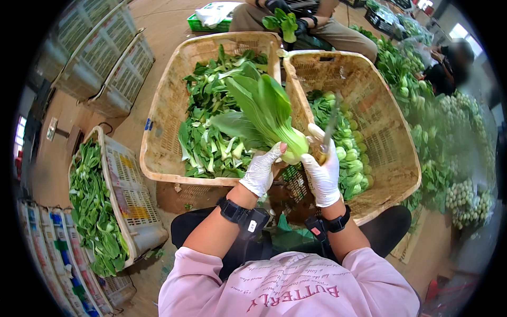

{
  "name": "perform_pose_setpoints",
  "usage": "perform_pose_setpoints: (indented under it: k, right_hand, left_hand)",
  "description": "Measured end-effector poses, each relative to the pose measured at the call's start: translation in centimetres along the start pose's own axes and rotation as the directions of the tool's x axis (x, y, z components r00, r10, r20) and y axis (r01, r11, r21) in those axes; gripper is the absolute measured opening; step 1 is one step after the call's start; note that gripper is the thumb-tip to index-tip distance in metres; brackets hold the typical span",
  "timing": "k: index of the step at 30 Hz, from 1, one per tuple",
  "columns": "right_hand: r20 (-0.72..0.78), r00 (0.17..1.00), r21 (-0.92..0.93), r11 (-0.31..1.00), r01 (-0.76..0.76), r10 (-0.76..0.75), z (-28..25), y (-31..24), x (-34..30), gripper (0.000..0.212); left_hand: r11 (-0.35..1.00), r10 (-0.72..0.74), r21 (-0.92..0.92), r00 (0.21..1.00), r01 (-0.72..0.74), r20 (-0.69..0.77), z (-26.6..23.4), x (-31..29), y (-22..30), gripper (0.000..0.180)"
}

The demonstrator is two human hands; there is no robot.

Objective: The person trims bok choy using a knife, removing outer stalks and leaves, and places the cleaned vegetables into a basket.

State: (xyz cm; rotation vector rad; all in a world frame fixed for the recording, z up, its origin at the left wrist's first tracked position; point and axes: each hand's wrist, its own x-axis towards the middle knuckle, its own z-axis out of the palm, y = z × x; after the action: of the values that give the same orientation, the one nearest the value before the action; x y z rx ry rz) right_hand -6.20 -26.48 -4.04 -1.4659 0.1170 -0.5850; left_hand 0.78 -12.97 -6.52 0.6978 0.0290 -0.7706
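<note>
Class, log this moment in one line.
Left hand: holds bok choy; right hand: holds knife; adjoining crates: loose leaves left, heads right

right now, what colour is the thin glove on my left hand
White thin glove, best in head view.

My L hand (259, 173) & R hand (325, 177) are white-gloved, thin & wrinkled — L thumb tip (283, 148) looks bare. L wrist: blk strap (231, 210), boxy blk module (255, 216) w/ white label (252, 225). R strap (340, 219) similar, reddish label (316, 231). Pale pink short-slv tee (198, 274) — darker pink lettering (319, 291) across it. Blk trousers (395, 226).
</note>
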Motion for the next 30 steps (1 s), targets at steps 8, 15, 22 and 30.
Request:
perform_pose_setpoints:
  k: [8,15,22,30]
  right_hand:
    - [0.038,0.999,-0.151,0.988,-0.014,0.020,-0.3,0.1,1.5,0.037]
    - [0.082,0.980,0.385,0.901,-0.197,0.179,4.9,-1.1,2.4,0.024]
    - [0.199,0.954,0.691,0.658,-0.299,0.224,9.9,-3.9,2.9,0.020]
    - [0.117,0.902,-0.098,0.908,-0.406,0.416,5.9,5.0,7.1,0.031]
  left_hand:
    - [0.800,0.248,0.590,0.956,-0.112,-0.154,2.7,-1.1,1.0,0.038]
    - [0.921,0.366,0.195,0.920,-0.337,-0.143,0.4,-2.0,3.4,0.042]
    - [0.853,0.346,-0.250,0.856,-0.458,-0.385,-2.9,-4.2,10.0,0.059]
    - [0.789,0.465,-0.261,0.819,-0.556,-0.337,-3.3,-4.0,10.8,0.057]
